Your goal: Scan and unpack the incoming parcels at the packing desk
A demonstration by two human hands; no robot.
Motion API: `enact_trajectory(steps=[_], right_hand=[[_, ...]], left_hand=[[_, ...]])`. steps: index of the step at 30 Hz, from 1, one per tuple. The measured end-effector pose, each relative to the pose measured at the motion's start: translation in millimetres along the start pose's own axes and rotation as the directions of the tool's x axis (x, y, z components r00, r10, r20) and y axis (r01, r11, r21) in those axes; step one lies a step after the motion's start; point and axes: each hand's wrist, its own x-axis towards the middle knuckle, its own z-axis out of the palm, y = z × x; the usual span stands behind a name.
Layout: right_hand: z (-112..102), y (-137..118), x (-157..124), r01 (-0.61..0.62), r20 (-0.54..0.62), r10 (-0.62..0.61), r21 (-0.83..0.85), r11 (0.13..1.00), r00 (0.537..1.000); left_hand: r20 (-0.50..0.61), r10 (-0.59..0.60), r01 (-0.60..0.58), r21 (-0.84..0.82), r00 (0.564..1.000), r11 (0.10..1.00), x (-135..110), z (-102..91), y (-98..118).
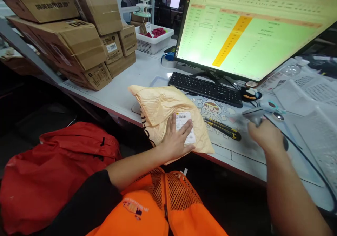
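Observation:
My left hand (177, 137) lies flat, fingers spread, on a yellow padded mailer (160, 109) at the desk's front edge, partly covering its white shipping label (185, 122). My right hand (265, 136) is closed around the grip of a grey handheld barcode scanner (254, 114), blurred by motion, held just above the desk to the right of the mailer. The scanner's black cable (305, 157) trails off to the right. A black and yellow utility knife (222, 128) lies on the desk mat between the mailer and the scanner.
A black keyboard (205, 88) sits under a large monitor (252, 29) showing a green spreadsheet. Cardboard boxes (79, 36) are stacked at the left, a white basket (152, 39) behind them. A red bag (58, 166) lies at my lower left. White envelopes (310, 99) pile at the right.

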Motion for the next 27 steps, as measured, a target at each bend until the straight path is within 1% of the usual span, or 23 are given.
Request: enact_trajectory(steps=[2, 3, 4, 5, 6, 7, 9, 11, 12, 14, 16, 18, 21, 24, 27], right_hand=[[-30, -2, -8, -0.059, 0.071, 0.054, 0.061, 0.996, 0.996], [-46, -3, -15, -0.057, 0.129, 0.043, 0.110, 0.992, 0.991], [-62, -5, -23, -0.014, 0.185, -0.018, 0.170, 0.985, 0.983], [-77, -8, -33, 0.062, 0.230, -0.116, 0.228, 0.972, 0.966], [-89, -12, -43, 0.165, 0.259, -0.239, 0.277, 0.947, 0.936], [-99, -17, -53, 0.277, 0.267, -0.364, 0.314, 0.908, 0.892], [-109, -29, -71, 0.480, 0.229, -0.569, 0.345, 0.806, 0.790], [-110, -41, -83, 0.617, 0.174, -0.694, 0.346, 0.707, 0.698], [-109, -46, -86, 0.653, 0.167, -0.729, 0.347, 0.674, 0.664], [-106, -51, -88, 0.682, 0.178, -0.761, 0.350, 0.642, 0.624], [-104, -52, -87, 0.699, 0.181, -0.774, 0.344, 0.627, 0.606], [-104, -53, -85, 0.711, 0.165, -0.783, 0.339, 0.616, 0.600], [-104, -57, -86, 0.719, 0.162, -0.793, 0.345, 0.603, 0.588], [-104, -65, -92, 0.714, 0.185, -0.786, 0.335, 0.615, 0.590], [-102, -71, -98, 0.701, 0.212, -0.768, 0.315, 0.640, 0.605]], left_hand=[[0.007, -0.005, 0.005, -0.014, 1.000, 1.000, 0, -0.3, 1], [0.004, -0.009, 0.009, -0.021, 1.000, 1.000, 0, -0.2, 2], [-0.001, -0.013, 0.013, -0.029, 1.000, 0.999, -1, 0.0, 2], [-0.008, -0.015, 0.015, -0.037, 1.000, 0.999, -1, 0.2, 2], [-0.018, -0.017, 0.016, -0.045, 1.000, 0.999, -1, 0.2, 2], [-0.029, -0.019, 0.017, -0.050, 0.999, 0.999, -1, -0.2, 3], [-0.054, -0.026, 0.024, -0.051, 0.998, 0.998, -3, -2.8, 4], [-0.073, -0.040, 0.037, -0.041, 0.997, 0.998, -8, -7.9, 7], [-0.072, -0.041, 0.039, -0.036, 0.997, 0.999, -12, -10.8, 10], [-0.046, -0.019, 0.018, -0.027, 0.999, 0.999, -23, -15.3, 16], [0.002, 0.029, -0.029, -0.020, 1.000, 0.999, -34, -15.6, 22], [0.045, 0.068, -0.069, 0.003, 0.997, 0.998, -42, -11.0, 27], [0.063, 0.087, -0.091, 0.057, 0.994, 0.994, -47, -0.7, 29], [0.076, 0.086, -0.092, 0.083, 0.993, 0.992, -45, 5.3, 27], [0.101, 0.081, -0.089, 0.076, 0.992, 0.993, -45, 4.6, 27]])
